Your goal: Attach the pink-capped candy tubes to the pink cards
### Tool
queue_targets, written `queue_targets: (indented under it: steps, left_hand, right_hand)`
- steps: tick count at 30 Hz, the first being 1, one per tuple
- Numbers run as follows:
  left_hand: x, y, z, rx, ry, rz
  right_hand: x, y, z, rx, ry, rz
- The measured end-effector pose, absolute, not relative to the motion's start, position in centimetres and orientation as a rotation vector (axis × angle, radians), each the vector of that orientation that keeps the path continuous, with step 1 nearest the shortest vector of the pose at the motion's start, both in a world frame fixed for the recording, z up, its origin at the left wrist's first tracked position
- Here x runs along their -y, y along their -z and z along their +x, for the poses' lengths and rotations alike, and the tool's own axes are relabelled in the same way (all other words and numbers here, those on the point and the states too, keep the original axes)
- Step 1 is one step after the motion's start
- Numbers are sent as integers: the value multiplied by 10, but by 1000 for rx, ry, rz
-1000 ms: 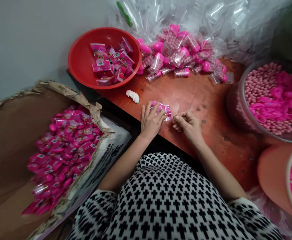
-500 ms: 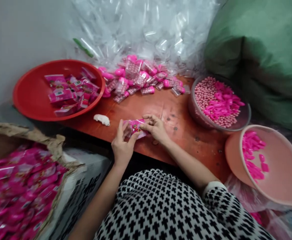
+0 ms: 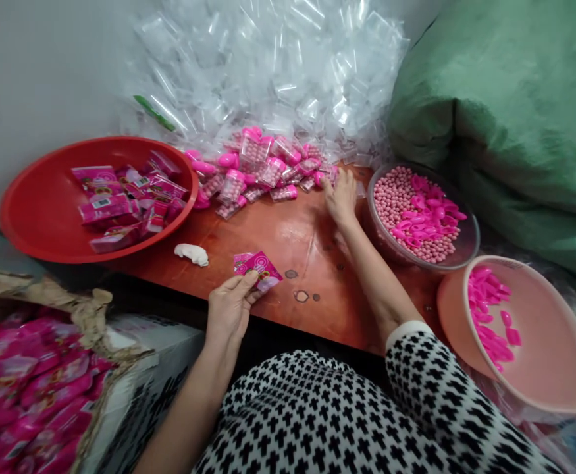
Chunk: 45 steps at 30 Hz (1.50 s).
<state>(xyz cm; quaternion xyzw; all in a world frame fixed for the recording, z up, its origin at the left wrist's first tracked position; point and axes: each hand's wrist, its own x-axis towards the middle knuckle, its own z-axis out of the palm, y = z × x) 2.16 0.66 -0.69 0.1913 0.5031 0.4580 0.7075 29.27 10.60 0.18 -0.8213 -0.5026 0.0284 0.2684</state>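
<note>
While the left hand (image 3: 228, 304) keeps to the near edge of the table (image 3: 332, 309), the right arm stretches across toward the far side; a pink printed packet (image 3: 264, 263) is up in front of the body, gripped low at its near side, presumably so most of the printed face stays uncovered; out beyond, the pile of pink-capped tubes (image 3: 270, 172) sits within arm's length, likely for easy picking; the red basin (image 3: 31, 227) with its packets stands to the left, the clear bowl (image 3: 380, 234) of beads and pink pieces to the right, both seemingly set wide to leave the middle as working room; now the fingers: left thumb and fingertips are pinched together on the packet, barely parted, just its thickness between them; the right hand (image 3: 341, 197) has its fingers bent and slightly spread at the pile's right end, and whether they grasp a tube, I cannot tell.
</note>
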Motion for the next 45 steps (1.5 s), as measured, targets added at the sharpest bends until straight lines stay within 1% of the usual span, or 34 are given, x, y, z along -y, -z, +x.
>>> queue_targets:
  steps: [1, 3, 5, 8, 12, 14, 16, 19, 22, 24, 26, 29, 31, 33, 34, 35, 38, 40, 42, 45]
  left_hand:
    - [-7, 6, 21, -1115, -1015, 409]
    - [-7, 5, 19, -1109, -1018, 370]
    - [-8, 5, 16, -1105, -1032, 324]
    - [-10, 6, 11, -1093, -1061, 257]
    - [-15, 8, 10, -1049, -1080, 207]
    - [-15, 7, 10, -1030, -1076, 197]
    - [-15, 6, 10, -1018, -1081, 188]
    - [-15, 6, 10, -1042, -1099, 184]
    - [-15, 7, 9, -1064, -1122, 166]
    - [-16, 7, 9, -1056, -1136, 145]
    - [-16, 7, 10, -1044, -1158, 117]
    - [-15, 6, 11, -1047, -1193, 56]
    - [-14, 5, 11, -1038, -1192, 21]
    - [-13, 5, 11, -1012, -1180, -8]
    - [-14, 4, 11, -997, -1177, -22]
    - [-14, 4, 11, -984, -1174, -37]
    - [-15, 3, 13, -961, -1172, -79]
    - [-15, 4, 14, -950, -1182, -98]
    - [-15, 6, 16, -936, -1199, -107]
    - [-13, 8, 18, -885, -1218, -105]
  right_hand:
    - [-119, -2, 305, 1205, -71, -2345]
    - [-135, 2, 319, 1095, -121, -2482]
    - [-135, 8, 319, 1229, -178, -2469]
    - [-111, 17, 306, 1599, -238, -2242]
    - [-65, 23, 289, 2037, -472, -1830]
    - [-46, 21, 284, 2132, -555, -1670]
    - [-33, 15, 283, 2065, -553, -1605]
    - [-21, 3, 280, 1694, -382, -1763]
    - [-19, -9, 272, 1451, -220, -2131]
    - [-20, -15, 265, 1476, -234, -2364]
    - [-23, -18, 259, 1524, -327, -2495]
    - [-25, -19, 255, 1506, -384, -2515]
    - [-22, -19, 253, 1446, -266, -2441]
    - [-13, -22, 245, 1367, -192, -2268]
    - [-7, -23, 239, 1330, -253, -2147]
    - [0, -25, 229, 1291, -390, -2011]
    - [27, -29, 192, 1143, -986, -1610]
    - [43, -28, 166, 1029, -1206, -1482]
    - [54, -23, 147, 959, -1283, -1439]
    - [61, -13, 134, 927, -1272, -1436]
